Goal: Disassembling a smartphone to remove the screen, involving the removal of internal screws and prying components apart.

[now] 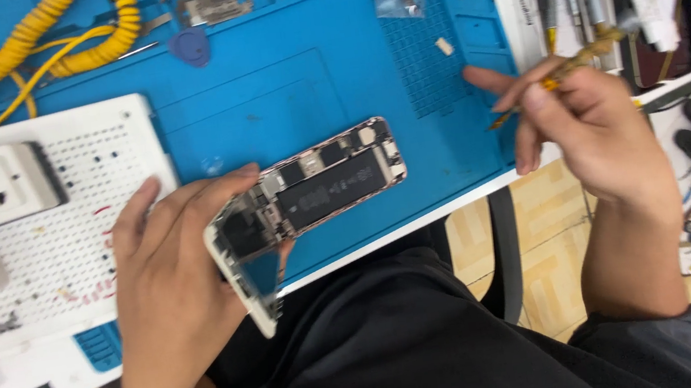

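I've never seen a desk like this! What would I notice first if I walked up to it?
First, the opened phone in the middle, its insides showing, held in the left hand over the bright blue mat. Next, the right hand at the mat's right edge, pinching a thin yellow-handled tool. Then the coiled yellow cable curling at the top left.
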